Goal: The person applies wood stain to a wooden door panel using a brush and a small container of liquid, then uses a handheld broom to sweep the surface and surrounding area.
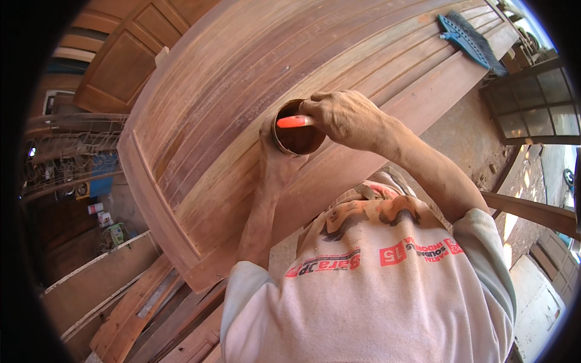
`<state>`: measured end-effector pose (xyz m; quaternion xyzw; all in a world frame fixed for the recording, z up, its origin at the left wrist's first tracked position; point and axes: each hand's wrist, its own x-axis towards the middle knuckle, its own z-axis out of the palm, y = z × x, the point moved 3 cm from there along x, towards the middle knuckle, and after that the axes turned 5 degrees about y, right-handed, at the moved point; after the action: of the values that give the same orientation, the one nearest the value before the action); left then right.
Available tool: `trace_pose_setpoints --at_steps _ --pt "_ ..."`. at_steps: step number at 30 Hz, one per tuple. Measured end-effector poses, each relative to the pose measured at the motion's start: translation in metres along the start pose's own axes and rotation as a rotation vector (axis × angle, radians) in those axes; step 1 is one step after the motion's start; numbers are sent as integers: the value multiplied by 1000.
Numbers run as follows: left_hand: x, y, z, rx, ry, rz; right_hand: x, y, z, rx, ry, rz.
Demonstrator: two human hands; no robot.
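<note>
A round, open can (pixel 319 147) with a dark brown inside is held over the wooden panel (pixel 242 103). My left hand (pixel 277 154) wraps round its near left side, fingers closed on the wall. My right hand (pixel 345 118) is at the can's right rim, closed on a brush with an orange-tipped, pale handle (pixel 293 121). The handle lies across the can's mouth, its orange end toward the left. The bristle end is hidden by my right hand, so I cannot tell whether it touches the can's contents.
The panel is a large slatted door lying flat before me. A blue broom head (pixel 469 42) rests on its far right end. Panelled doors (pixel 124 51) lean at the back left. Wooden boards (pixel 130 308) lie at the lower left, and a glazed frame (pixel 535 100) stands at right.
</note>
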<state>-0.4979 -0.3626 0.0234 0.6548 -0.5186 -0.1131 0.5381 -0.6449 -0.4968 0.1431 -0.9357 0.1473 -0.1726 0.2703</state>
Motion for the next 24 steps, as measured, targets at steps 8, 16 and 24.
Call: trace_pose_setpoints --at_steps 8,16,24 --pt "4 -7 -1 66 -84 -113 15 4 -1 65 -149 97" --pt "-6 -7 2 -76 -38 46 -1 -4 -14 85 -154 39" --pt "-3 9 -3 35 23 116 -5 -9 -6 -115 -129 43"
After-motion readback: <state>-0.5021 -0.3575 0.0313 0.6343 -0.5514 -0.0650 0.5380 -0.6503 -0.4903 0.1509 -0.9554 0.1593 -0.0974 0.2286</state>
